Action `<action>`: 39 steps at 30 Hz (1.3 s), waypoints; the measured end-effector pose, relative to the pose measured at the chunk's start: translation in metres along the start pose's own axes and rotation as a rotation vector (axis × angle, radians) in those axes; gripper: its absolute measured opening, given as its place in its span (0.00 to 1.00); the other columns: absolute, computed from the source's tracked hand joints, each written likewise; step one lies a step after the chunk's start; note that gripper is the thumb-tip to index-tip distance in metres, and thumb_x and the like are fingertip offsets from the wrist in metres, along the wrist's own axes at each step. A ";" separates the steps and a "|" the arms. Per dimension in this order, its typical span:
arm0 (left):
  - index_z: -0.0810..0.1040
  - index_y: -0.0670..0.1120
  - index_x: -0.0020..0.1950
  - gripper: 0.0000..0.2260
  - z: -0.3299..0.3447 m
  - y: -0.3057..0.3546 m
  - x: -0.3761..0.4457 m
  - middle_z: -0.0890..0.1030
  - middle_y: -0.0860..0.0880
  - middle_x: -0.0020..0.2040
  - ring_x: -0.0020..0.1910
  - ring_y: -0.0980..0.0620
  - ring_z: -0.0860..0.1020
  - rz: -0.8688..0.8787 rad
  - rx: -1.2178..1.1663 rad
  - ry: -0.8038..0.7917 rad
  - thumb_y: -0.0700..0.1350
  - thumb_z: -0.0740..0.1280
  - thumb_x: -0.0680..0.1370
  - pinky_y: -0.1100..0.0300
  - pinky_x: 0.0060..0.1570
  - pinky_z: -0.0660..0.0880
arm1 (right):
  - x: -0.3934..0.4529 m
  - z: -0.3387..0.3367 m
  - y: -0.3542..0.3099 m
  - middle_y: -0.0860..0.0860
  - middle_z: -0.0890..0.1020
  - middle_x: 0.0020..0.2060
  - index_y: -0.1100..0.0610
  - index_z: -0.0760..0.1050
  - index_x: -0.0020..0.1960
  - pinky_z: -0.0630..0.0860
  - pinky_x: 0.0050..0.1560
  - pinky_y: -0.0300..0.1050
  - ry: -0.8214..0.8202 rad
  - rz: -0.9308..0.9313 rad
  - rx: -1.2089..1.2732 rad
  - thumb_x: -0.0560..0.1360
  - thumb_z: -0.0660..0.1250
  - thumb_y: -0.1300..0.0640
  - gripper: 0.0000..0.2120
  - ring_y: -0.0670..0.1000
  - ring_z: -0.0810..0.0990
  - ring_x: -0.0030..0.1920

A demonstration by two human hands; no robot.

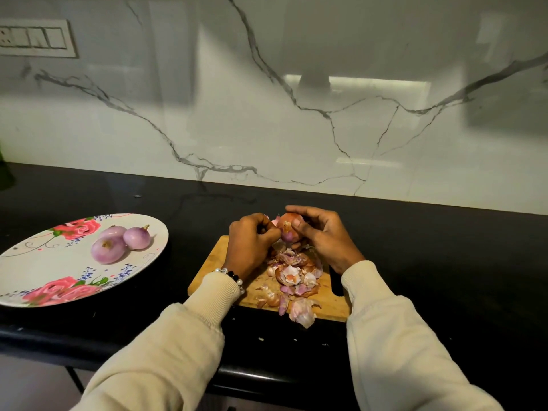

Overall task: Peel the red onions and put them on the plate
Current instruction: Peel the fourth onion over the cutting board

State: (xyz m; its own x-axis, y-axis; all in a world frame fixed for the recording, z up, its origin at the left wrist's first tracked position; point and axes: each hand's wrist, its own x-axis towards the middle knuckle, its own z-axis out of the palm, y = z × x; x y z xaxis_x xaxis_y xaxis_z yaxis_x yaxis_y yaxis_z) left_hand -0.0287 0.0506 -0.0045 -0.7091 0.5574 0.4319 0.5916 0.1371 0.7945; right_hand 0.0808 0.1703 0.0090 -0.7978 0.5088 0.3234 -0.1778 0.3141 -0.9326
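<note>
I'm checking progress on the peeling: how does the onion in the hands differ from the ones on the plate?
The held onion still wears brownish-orange dry skin; the three plate onions are smooth, pale purple, peeled. The held onion is gripped by the right hand over the cutting board while the left hand pinches its skin; the plate onions lie untouched on the floral plate. All look similar in size.

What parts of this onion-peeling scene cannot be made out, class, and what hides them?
- Onion, head view: far side hidden by both hands.
- Black object beside the cutting board: mostly under the right sleeve.
- Plate: left part cut off by the frame edge.
- Wall switches: blurred.
</note>
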 end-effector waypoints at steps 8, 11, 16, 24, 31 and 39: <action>0.78 0.41 0.43 0.06 0.000 -0.001 0.003 0.80 0.48 0.37 0.36 0.50 0.80 -0.020 0.006 -0.006 0.43 0.69 0.77 0.58 0.38 0.78 | 0.004 -0.005 0.005 0.57 0.81 0.60 0.52 0.81 0.59 0.81 0.54 0.49 -0.009 0.007 0.111 0.81 0.62 0.63 0.13 0.56 0.80 0.61; 0.78 0.41 0.42 0.08 -0.001 -0.005 0.004 0.81 0.45 0.38 0.38 0.46 0.81 -0.073 -0.037 0.023 0.45 0.70 0.77 0.47 0.43 0.79 | 0.004 -0.007 0.004 0.58 0.81 0.60 0.55 0.80 0.60 0.81 0.52 0.48 0.017 0.017 0.211 0.82 0.60 0.64 0.13 0.56 0.81 0.60; 0.81 0.49 0.45 0.05 -0.003 0.003 -0.001 0.83 0.49 0.39 0.32 0.55 0.81 -0.115 -0.257 -0.033 0.39 0.69 0.77 0.58 0.35 0.80 | 0.004 -0.011 0.000 0.59 0.82 0.58 0.61 0.79 0.61 0.81 0.41 0.41 0.036 0.070 0.343 0.82 0.57 0.66 0.13 0.54 0.83 0.54; 0.85 0.48 0.49 0.04 -0.004 0.001 -0.005 0.84 0.54 0.44 0.43 0.59 0.81 0.193 -0.145 0.090 0.42 0.72 0.76 0.63 0.45 0.79 | 0.004 -0.008 0.003 0.58 0.83 0.56 0.60 0.80 0.60 0.80 0.47 0.40 0.029 0.090 0.240 0.82 0.60 0.65 0.12 0.54 0.83 0.55; 0.85 0.43 0.52 0.07 -0.005 -0.006 -0.004 0.83 0.47 0.45 0.41 0.55 0.80 0.518 0.180 0.093 0.41 0.72 0.75 0.57 0.43 0.80 | 0.003 -0.007 0.006 0.56 0.84 0.54 0.56 0.80 0.59 0.81 0.44 0.44 -0.005 0.071 0.070 0.82 0.61 0.63 0.11 0.52 0.84 0.53; 0.84 0.43 0.51 0.06 -0.006 -0.007 -0.006 0.82 0.47 0.44 0.40 0.53 0.80 0.603 0.284 0.072 0.42 0.71 0.77 0.56 0.41 0.80 | 0.005 -0.006 0.010 0.56 0.83 0.57 0.54 0.81 0.57 0.78 0.62 0.52 -0.008 0.057 -0.006 0.81 0.62 0.64 0.11 0.54 0.82 0.59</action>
State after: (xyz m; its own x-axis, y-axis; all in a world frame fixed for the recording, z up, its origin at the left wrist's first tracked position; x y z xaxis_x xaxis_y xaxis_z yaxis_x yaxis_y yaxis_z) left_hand -0.0307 0.0410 -0.0099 -0.2406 0.5490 0.8004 0.9634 0.0348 0.2658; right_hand 0.0787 0.1802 0.0024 -0.8113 0.5192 0.2687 -0.1287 0.2898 -0.9484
